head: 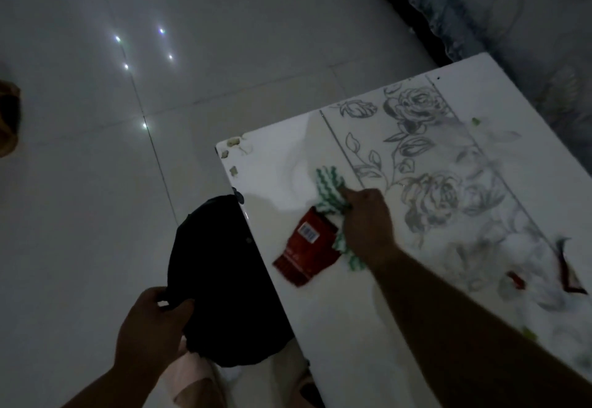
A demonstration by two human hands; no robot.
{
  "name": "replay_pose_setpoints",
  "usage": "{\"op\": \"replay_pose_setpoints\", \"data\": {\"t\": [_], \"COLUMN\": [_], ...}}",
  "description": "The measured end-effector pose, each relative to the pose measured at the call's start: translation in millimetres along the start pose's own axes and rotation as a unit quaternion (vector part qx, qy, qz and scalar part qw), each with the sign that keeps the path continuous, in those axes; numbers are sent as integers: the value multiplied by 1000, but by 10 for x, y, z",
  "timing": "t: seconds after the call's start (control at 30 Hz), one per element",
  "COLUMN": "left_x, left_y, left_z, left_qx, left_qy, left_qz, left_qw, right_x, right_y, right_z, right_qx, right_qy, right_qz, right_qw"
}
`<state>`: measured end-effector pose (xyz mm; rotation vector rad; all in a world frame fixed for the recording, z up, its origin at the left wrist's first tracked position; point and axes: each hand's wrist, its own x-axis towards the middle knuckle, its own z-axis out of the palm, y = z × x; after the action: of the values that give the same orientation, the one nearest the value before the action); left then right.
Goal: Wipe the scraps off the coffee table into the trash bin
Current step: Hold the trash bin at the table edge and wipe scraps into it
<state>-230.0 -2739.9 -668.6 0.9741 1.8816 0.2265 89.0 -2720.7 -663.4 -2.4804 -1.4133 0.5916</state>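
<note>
Lying near the coffee table's (368,311) left edge, a red wrapper (304,249) with a white barcode label, text unreadable, touches the green-and-white cloth (330,189) bunched in the right hand (365,221). Small scraps (233,143) dot the far corner. Left hand (150,327) pinches the black trash bin's (221,279) rim beside the table, over glossy pale floor tiles (96,183).

Counts on the tabletop (352,327) and beside it

One red wrapper (307,247), one striped cloth (330,183), one black bin (221,282), two hands.
</note>
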Motion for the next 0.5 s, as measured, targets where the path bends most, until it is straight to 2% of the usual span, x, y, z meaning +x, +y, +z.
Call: {"op": "replay_pose_setpoints", "data": {"t": [0.13, 0.3, 0.4, 0.5], "left_x": [55, 56, 86, 135], "left_y": [50, 138, 181, 242], "left_z": [-134, -285, -427, -590], "left_qx": [15, 36, 36, 43], "left_qy": [-13, -21, -49, -75], "left_qz": [-12, -19, -19, -19], "left_qw": [1000, 999, 998, 996], "right_x": [-269, -508, -564, -644], "right_y": [-453, -895, -1086, -1222], "right_z": [259, 494, 565, 637], "right_qx": [78, 66, 95, 67], "right_qy": [-11, -31, -67, -118], "right_qz": [50, 16, 37, -5], "right_qw": [996, 997, 993, 991]}}
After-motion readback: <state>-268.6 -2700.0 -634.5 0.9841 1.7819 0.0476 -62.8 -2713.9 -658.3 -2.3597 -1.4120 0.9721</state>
